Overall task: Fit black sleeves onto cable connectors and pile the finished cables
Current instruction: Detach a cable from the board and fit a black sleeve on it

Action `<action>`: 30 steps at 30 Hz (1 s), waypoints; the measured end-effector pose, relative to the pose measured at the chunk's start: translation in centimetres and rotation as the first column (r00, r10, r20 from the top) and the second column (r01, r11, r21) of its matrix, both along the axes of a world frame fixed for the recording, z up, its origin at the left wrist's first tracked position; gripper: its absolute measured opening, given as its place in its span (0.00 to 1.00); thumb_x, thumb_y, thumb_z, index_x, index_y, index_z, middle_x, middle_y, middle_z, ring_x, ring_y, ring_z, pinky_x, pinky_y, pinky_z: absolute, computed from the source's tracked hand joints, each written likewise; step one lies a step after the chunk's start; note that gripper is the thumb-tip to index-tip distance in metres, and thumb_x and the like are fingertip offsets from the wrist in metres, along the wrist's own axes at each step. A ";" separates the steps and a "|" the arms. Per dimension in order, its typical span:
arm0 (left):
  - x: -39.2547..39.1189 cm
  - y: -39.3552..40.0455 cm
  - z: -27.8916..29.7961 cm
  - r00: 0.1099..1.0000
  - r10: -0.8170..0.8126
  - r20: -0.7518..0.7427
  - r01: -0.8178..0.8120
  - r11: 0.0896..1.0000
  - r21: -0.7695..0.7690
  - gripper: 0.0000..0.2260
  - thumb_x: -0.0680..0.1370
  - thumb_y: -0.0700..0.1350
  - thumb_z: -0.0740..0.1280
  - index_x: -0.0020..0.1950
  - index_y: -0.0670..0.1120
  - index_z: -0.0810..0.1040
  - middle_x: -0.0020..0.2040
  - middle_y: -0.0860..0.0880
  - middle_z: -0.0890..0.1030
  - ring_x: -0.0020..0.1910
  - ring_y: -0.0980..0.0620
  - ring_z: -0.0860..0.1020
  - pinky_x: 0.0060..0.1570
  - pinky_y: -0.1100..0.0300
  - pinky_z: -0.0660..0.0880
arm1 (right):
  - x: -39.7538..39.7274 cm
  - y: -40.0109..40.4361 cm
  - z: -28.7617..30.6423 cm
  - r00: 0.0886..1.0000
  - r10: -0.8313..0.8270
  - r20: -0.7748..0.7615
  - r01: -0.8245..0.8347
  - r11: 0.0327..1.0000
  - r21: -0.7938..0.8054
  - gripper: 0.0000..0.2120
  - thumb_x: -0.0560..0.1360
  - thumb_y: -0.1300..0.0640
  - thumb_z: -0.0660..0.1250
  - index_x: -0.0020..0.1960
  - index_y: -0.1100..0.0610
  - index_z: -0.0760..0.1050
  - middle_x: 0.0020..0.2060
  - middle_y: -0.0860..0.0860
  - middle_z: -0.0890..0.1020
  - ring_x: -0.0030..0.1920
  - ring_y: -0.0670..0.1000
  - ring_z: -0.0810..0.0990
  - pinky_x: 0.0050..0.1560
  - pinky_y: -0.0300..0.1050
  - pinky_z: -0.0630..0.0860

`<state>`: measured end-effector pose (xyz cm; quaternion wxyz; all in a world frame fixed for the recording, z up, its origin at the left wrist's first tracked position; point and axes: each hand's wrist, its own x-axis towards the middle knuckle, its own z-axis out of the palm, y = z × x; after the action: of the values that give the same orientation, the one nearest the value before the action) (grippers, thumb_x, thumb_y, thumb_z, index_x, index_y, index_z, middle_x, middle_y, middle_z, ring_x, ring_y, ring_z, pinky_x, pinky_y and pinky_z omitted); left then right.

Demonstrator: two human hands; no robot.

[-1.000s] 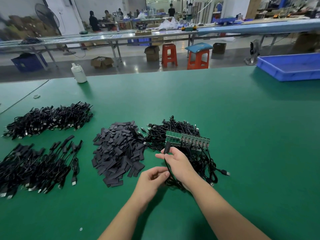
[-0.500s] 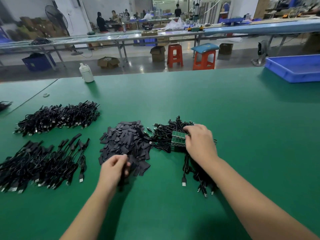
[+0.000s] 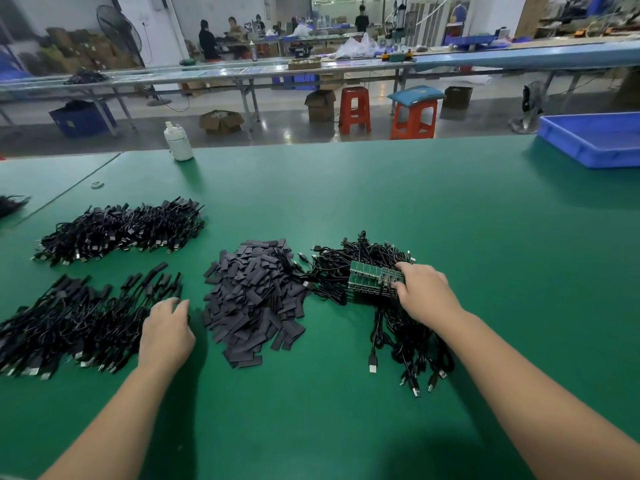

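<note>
Green matting, smooth and faintly glossy, covers the desk (image 3: 415,202), with a workshop of long benches, orange stools (image 3: 354,109) and cardboard boxes behind its far edge. Near the middle of the desk lies a heap of flat, matte black sleeves (image 3: 254,299), short rectangular strips lying every way. Just right of it is a tangle of thin black cables (image 3: 408,337) with metal-tipped plugs, and on top of the tangle sits a green circuit board strip (image 3: 370,280). The right hand (image 3: 427,292) rests on that board's right end, fingers curled over its edge and gripping it. The left hand (image 3: 168,329) is just beside the finished cables (image 3: 69,323) heaped near the desk's left edge, fingers loosely spread and touching the pile; whether it holds anything I cannot tell. A second cable pile (image 3: 121,230) lies further back. A white bottle (image 3: 178,142) stands at the far edge, a blue tray (image 3: 595,140) at the far right corner
</note>
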<state>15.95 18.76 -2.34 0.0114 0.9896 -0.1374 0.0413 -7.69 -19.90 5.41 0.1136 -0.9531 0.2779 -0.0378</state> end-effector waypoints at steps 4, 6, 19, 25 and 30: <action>-0.8 -0.2 -0.7 0.999 0.034 -0.018 -0.034 0.999 -0.022 0.20 0.75 0.36 0.61 0.66 0.43 0.77 0.61 0.43 0.77 0.59 0.43 0.71 0.56 0.50 0.74 | 0.3 -0.2 0.0 0.997 -0.017 0.080 0.014 0.999 0.045 0.18 0.83 0.53 0.59 0.72 0.53 0.71 0.63 0.52 0.80 0.65 0.55 0.75 0.68 0.54 0.68; -0.6 -0.1 -1.0 0.989 0.072 -0.127 -0.081 0.994 -0.069 0.21 0.74 0.35 0.60 0.68 0.44 0.74 0.66 0.44 0.73 0.65 0.44 0.66 0.59 0.49 0.72 | 0.4 -0.2 0.1 0.989 -0.044 0.142 0.032 0.996 0.089 0.16 0.82 0.53 0.61 0.68 0.53 0.75 0.59 0.51 0.82 0.62 0.55 0.77 0.68 0.55 0.70; -2.1 -5.7 2.7 0.996 -0.052 0.067 0.055 0.997 -0.052 0.25 0.73 0.38 0.67 0.71 0.43 0.72 0.76 0.39 0.62 0.71 0.41 0.66 0.69 0.46 0.67 | 0.1 -0.4 0.3 0.979 -0.032 0.200 -0.007 0.981 0.196 0.13 0.82 0.47 0.62 0.62 0.48 0.79 0.55 0.48 0.83 0.65 0.56 0.73 0.68 0.55 0.65; -10.7 -18.6 6.9 0.835 -0.539 -0.113 0.360 0.689 -0.629 0.16 0.80 0.49 0.65 0.68 0.54 0.76 0.52 0.55 0.84 0.44 0.56 0.82 0.50 0.60 0.79 | -0.1 -0.2 0.5 0.974 -0.025 0.224 -0.034 0.966 0.257 0.10 0.82 0.50 0.63 0.56 0.50 0.81 0.52 0.48 0.84 0.66 0.58 0.73 0.70 0.58 0.66; -16.1 -25.9 7.4 0.796 -0.591 -0.133 0.340 0.617 -0.710 0.15 0.79 0.51 0.66 0.64 0.50 0.79 0.52 0.52 0.84 0.50 0.54 0.80 0.53 0.61 0.74 | -0.3 0.0 0.8 0.975 -0.013 0.223 -0.031 0.981 0.192 0.10 0.81 0.51 0.63 0.56 0.51 0.81 0.53 0.50 0.84 0.62 0.57 0.74 0.64 0.52 0.68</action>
<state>-0.20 -7.18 5.09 0.3908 0.8391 -0.3659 -0.0967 -8.02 -19.87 6.17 0.2368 -0.9285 0.2612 -0.1168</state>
